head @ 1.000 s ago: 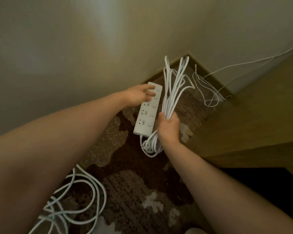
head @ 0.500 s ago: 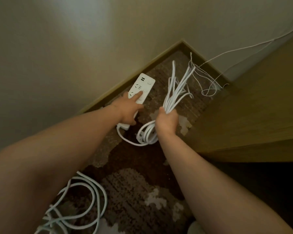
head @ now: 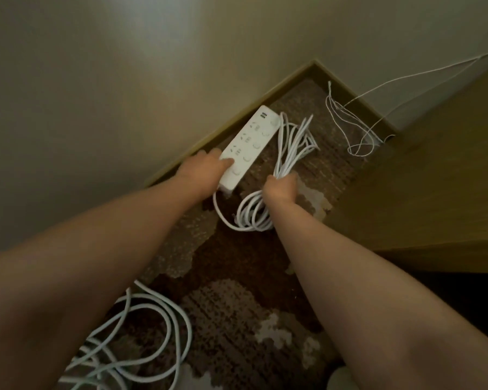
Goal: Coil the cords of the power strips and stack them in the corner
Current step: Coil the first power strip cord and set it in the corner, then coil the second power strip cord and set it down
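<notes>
A white power strip (head: 251, 142) lies low along the wall's skirting board, pointing toward the room corner. My left hand (head: 202, 171) grips its near end, thumb on its top face. My right hand (head: 280, 187) grips the strip's coiled white cord (head: 292, 144) in the middle of the bundle; loops stick out toward the corner and hang down below my fist. Whether strip and cord rest on the carpet I cannot tell.
A second, loose white cord (head: 141, 327) sprawls on the patterned brown carpet (head: 237, 319) at the lower left. A thin white wire (head: 358, 130) dangles in the corner (head: 316, 66). A wooden cabinet side (head: 434, 178) closes off the right.
Both hands have lowered the strip and cord bundle toward the floor and moved them nearer the corner; the strip now lies flat along the skirting board.
</notes>
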The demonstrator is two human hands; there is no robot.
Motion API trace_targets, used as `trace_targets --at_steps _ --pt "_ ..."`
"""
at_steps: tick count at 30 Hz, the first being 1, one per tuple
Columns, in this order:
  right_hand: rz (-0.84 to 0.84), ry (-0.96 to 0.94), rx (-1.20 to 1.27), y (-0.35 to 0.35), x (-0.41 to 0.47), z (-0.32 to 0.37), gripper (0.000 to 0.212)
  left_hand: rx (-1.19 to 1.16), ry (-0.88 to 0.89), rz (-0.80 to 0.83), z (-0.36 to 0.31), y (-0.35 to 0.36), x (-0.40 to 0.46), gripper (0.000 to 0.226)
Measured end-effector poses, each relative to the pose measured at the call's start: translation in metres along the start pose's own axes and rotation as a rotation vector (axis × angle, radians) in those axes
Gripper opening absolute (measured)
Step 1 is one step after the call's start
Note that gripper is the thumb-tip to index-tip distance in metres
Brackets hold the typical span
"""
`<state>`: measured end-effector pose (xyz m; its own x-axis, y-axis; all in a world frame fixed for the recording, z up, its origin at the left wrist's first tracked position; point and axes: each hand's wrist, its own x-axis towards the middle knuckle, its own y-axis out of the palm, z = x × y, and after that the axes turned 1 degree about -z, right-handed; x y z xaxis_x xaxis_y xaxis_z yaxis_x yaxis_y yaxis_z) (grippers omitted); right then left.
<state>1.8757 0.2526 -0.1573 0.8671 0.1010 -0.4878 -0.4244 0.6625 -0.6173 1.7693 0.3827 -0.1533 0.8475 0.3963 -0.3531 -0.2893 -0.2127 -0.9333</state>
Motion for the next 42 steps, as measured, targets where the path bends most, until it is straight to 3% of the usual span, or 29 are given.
trace_targets --at_steps 3,7,10,15,18,22,33,37,40,42 --pt "-0.019 0.018 -0.001 -0.003 0.005 0.004 0.068 0.004 -0.066 0.001 0.002 -0.014 0.012 0.061" --pt "-0.036 0.034 0.004 -0.006 0.009 -0.005 0.078 -0.097 -0.051 0.024 -0.022 -0.01 0.012 0.079" --pt "-0.084 -0.065 -0.042 -0.004 0.01 -0.011 0.081 0.035 0.072 -0.006 -0.039 -0.005 0.016 0.062" --pt "-0.147 -0.272 -0.304 -0.001 0.015 -0.017 0.079 0.209 0.105 -0.014 -0.016 -0.003 0.01 0.049" --pt "-0.081 -0.28 -0.374 0.009 0.014 -0.013 0.078 0.217 0.114 -0.028 -0.002 -0.002 0.005 0.047" --pt "0.029 -0.285 -0.422 0.024 0.021 -0.004 0.094 0.207 0.112 -0.07 -0.006 0.001 0.006 0.052" --pt "0.078 -0.231 -0.626 0.018 0.052 0.019 0.082 -0.187 0.027 -0.039 0.011 0.0 -0.044 0.058" --pt "0.095 -0.185 -0.656 0.004 0.02 0.035 0.065 -0.312 0.002 -0.104 0.03 0.002 -0.097 0.051" --pt "0.0 -0.392 -0.658 -0.006 -0.024 0.045 0.056 -0.334 -0.071 -0.106 0.042 0.01 -0.142 0.048" --pt "-0.059 -0.667 -0.653 -0.004 -0.059 0.05 0.046 -0.362 -0.123 -0.129 0.046 0.015 -0.175 0.046"
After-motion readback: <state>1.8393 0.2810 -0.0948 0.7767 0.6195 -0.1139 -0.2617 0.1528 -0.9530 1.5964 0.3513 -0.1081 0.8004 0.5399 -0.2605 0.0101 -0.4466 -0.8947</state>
